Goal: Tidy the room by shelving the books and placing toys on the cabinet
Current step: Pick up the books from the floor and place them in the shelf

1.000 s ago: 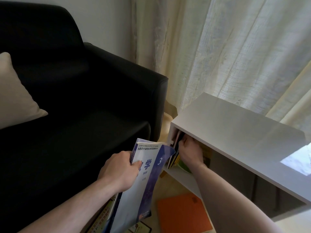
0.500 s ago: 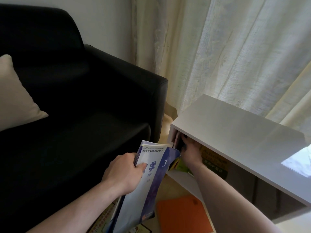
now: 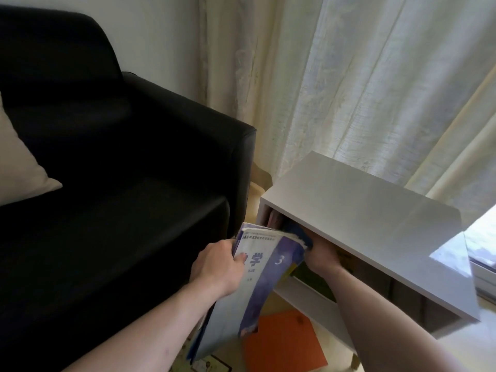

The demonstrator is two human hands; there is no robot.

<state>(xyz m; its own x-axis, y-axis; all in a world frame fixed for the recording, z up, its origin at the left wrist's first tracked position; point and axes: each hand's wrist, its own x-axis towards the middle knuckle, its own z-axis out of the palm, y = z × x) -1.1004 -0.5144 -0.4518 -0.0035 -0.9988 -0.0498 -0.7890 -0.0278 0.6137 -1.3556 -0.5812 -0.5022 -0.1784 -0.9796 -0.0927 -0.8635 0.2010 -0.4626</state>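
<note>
Textbook (image 3: 257,285) now nearer shelf (image 3: 362,210).

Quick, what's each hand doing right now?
Left hand: grips the blue textbook.
Right hand: reaches into the white shelf; fingers hidden, cannot tell.

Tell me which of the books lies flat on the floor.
The orange book, lying flat below the white cabinet; the blue textbook is gripped by the left hand.

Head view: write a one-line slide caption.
Left hand grips a blue textbook at the white cabinet while the right hand reaches among shelved books.
</note>
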